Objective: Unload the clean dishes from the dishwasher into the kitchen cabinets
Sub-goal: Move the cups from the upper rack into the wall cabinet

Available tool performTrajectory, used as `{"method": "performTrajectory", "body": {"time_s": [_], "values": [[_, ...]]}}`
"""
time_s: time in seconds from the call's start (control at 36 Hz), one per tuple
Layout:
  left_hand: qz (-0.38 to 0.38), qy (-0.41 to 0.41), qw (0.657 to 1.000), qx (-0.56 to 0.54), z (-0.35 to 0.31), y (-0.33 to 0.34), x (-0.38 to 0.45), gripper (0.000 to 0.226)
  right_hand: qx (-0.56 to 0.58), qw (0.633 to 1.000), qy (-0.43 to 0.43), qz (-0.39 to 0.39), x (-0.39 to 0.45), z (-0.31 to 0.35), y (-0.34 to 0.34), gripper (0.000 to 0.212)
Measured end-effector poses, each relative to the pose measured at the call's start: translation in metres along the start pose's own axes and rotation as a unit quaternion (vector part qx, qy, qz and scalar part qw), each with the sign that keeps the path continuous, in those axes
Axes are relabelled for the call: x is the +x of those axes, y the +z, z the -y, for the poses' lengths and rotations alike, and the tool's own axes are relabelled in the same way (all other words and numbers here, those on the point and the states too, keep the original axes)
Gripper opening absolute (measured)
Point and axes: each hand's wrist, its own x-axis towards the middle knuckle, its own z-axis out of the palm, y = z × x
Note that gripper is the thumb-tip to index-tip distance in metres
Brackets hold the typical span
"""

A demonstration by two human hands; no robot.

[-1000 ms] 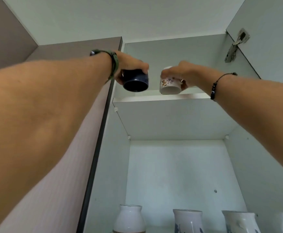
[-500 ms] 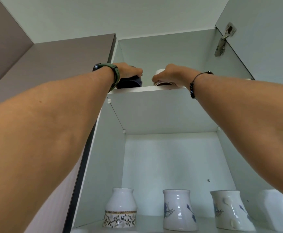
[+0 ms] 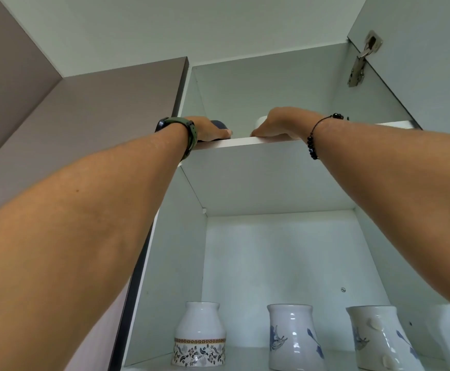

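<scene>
Both of my arms reach up to the top shelf (image 3: 245, 142) of the open white cabinet. My left hand (image 3: 207, 129), with a green watch at the wrist, curls round a dark blue cup (image 3: 219, 123) that stands on the shelf; only a sliver of the cup shows above my thumb. My right hand (image 3: 280, 124), with a black bead bracelet at the wrist, wraps round a white patterned cup (image 3: 260, 121) next to it. That cup is almost fully hidden. The fingers of both hands are out of sight behind the shelf edge.
On the lower shelf stand three white ceramic jars: one with a patterned band (image 3: 199, 336) and two with blue motifs (image 3: 293, 336) (image 3: 379, 341). The cabinet door (image 3: 419, 62) hangs open at the right on a metal hinge (image 3: 360, 62). A brown cabinet front (image 3: 84, 108) is on the left.
Both cups went from the air in front of the shelf onto the top shelf. My hands have sunk lower behind the shelf edge and hide the cups more.
</scene>
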Motion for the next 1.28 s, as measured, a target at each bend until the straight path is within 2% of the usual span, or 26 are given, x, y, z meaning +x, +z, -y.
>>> {"method": "performTrajectory", "body": {"time_s": [0.17, 0.22, 0.39, 0.5, 0.58, 0.67, 0.72, 0.86, 0.94, 1.0, 1.08, 1.28], "values": [[0.016, 0.009, 0.999, 0.044, -0.007, 0.002, -0.008, 0.043, -0.014, 1.000, -0.010, -0.004, -0.002, -0.001, 0.000, 0.034], [0.013, 0.008, 0.999, 0.038, -0.005, 0.002, -0.009, 0.044, -0.019, 1.000, -0.011, -0.008, 0.000, 0.000, 0.001, 0.030], [0.004, 0.005, 1.000, -0.006, 0.000, 0.001, -0.009, 0.039, 0.011, 0.999, 0.005, -0.034, 0.007, -0.001, 0.005, 0.028], [-0.014, -0.015, 0.999, -0.046, 0.002, 0.000, -0.008, 0.050, 0.021, 0.999, 0.024, -0.034, 0.008, 0.002, 0.004, 0.042], [-0.024, -0.004, 0.997, -0.079, 0.000, -0.003, -0.016, 0.038, 0.025, 0.998, 0.030, -0.045, 0.008, 0.004, 0.005, 0.046], [-0.067, 0.002, 0.991, -0.117, -0.003, -0.004, -0.018, 0.019, 0.066, 0.991, 0.046, -0.104, 0.010, 0.003, 0.012, 0.059], [-0.114, -0.005, 0.984, -0.134, -0.001, -0.003, -0.016, 0.019, 0.112, 0.980, 0.062, -0.153, 0.010, 0.003, 0.016, 0.065], [-0.209, 0.012, 0.955, -0.210, 0.008, -0.007, -0.017, 0.026, 0.145, 0.943, -0.018, -0.299, -0.011, -0.002, 0.016, 0.038], [-0.227, 0.032, 0.937, -0.262, 0.012, -0.011, -0.028, 0.028, 0.125, 0.925, -0.047, -0.356, -0.028, -0.013, 0.015, 0.035], [-0.221, 0.052, 0.930, -0.288, 0.013, -0.012, -0.041, 0.032, 0.104, 0.929, -0.055, -0.352, -0.041, -0.021, 0.016, 0.034], [-0.184, 0.099, 0.933, -0.295, 0.012, -0.007, -0.067, 0.036, 0.056, 0.948, -0.054, -0.308, -0.064, -0.034, 0.022, 0.029], [-0.005, 0.138, 0.961, -0.239, -0.013, 0.019, -0.130, 0.045, -0.039, 0.981, -0.034, -0.186, -0.127, -0.052, 0.025, 0.025]]}}
